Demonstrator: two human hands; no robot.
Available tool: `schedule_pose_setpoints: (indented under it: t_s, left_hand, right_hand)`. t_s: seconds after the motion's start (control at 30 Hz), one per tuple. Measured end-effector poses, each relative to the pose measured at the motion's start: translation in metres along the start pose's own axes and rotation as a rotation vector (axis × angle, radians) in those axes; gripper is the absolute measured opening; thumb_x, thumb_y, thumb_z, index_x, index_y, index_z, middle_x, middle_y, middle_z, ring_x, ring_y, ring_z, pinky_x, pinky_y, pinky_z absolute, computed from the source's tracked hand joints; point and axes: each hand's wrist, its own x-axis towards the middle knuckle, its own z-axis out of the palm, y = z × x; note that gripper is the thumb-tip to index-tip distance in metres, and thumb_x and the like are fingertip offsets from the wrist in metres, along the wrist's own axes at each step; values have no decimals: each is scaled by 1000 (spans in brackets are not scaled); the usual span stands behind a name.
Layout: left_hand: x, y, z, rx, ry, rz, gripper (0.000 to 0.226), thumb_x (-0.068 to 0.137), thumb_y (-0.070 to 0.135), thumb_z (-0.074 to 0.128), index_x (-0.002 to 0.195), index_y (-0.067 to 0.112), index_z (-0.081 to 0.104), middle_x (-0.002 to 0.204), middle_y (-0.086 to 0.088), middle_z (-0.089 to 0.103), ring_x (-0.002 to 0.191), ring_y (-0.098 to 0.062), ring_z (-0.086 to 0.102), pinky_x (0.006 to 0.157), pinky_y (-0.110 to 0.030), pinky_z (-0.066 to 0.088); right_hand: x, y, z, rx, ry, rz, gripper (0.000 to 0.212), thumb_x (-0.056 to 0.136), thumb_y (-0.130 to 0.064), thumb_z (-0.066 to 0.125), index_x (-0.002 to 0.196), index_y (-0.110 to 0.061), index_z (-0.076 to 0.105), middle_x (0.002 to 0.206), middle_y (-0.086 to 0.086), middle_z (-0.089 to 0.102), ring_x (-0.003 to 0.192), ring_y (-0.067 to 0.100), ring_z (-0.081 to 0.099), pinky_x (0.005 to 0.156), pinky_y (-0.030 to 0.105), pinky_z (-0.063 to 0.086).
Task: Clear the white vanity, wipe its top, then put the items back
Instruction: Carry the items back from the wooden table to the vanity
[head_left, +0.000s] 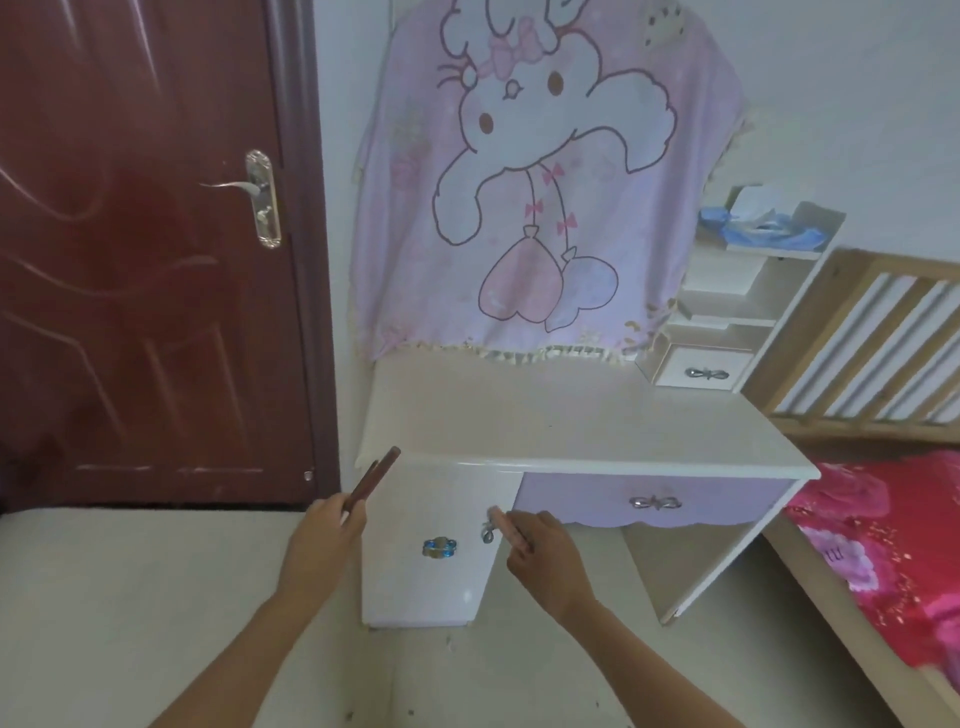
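The white vanity (571, 421) stands against the wall, its top bare, with a pink cartoon cloth (545, 182) hanging over its back. My left hand (324, 540) is shut on a pair of dark brown sticks (375, 475) whose tips reach the vanity's front left corner. In front of the white cabinet door (431, 582), my right hand (540, 551) pinches a small pale pink stick-like item (501, 521), close to the door's silver handle (487, 534). A lilac drawer (654, 501) sits under the top.
A dark red door (145, 260) is at the left. White side shelves (748, 291) hold blue cloth and a tissue pack. A wooden bed frame (883, 343) with a red floral cover (893, 551) stands at the right. The floor is pale concrete.
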Motion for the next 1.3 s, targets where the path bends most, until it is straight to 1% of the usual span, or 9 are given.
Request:
schedule_pose_setpoints:
  t_s: [0.27,0.43,0.53,0.67,0.73,0.87,1.1,1.2,1.3]
  left_hand:
    - [122,-11,31,-44,22,-78,23,94,19,44,101,4,60,80,-11,52,65,-23,50,56,-33,32]
    - [186,-19,41,-14,14,-81,24,94,18,44,97,0,60,81,-14,54,67,-24,49,58,-34,32]
    - [210,-22,56,-14,-21,-100,23,94,18,44,97,1,60,82,-14,54,70,-26,49,62,-33,33]
    - [233,-20,83,-18,-47,-141,23,94,19,44,98,3,60,83,-12,54,71,-25,51,63,-33,34]
    - [249,-16,97,0,-50,-149,23,93,20,45,96,3,60,82,-12,56,72,-26,52,63,-34,36]
    - [290,-1,121,48,-32,-169,24,93,21,46,92,2,60,81,-14,57,72,-27,53,64,-36,41]
    - [339,33,155,136,14,-274,23,94,19,46,101,0,56,84,-9,50,88,-33,55,75,-39,44]
    - [345,42,172,205,39,-293,24,94,17,46,104,-3,57,71,2,39,79,-27,49,74,-41,43]
    - [347,50,179,246,57,-405,24,90,20,54,97,-2,56,79,-7,43,74,-36,56,66,-38,44]
  right_hand:
    - [137,0,12,-23,-33,92,43,78,1,44,112,-20,60,72,-12,34,69,5,39,57,10,34]
    - [186,2,35,-29,-59,190,36,80,2,42,107,-13,61,69,-11,32,65,1,36,55,12,35]
    - [197,11,49,-16,-182,217,50,83,1,40,123,-26,53,77,-18,32,80,8,38,48,10,36]
    - [222,28,54,-21,-199,226,51,83,1,40,125,-25,52,79,-15,35,88,10,36,59,10,36]
    - [244,37,53,-14,-184,212,50,83,0,41,124,-25,53,82,-10,40,86,10,38,62,14,32]
    - [302,56,46,40,-143,153,46,80,0,42,119,-21,57,75,-14,36,79,12,38,58,12,32]
    - [381,83,54,135,-197,77,45,79,-1,44,117,-21,59,86,1,48,80,13,39,58,11,34]
    - [405,95,57,164,-219,45,45,82,-2,45,120,-23,56,88,-1,46,82,12,38,61,11,33]
    - [413,101,61,185,-252,33,45,84,-3,46,122,-24,56,83,-7,45,85,12,38,61,17,28]
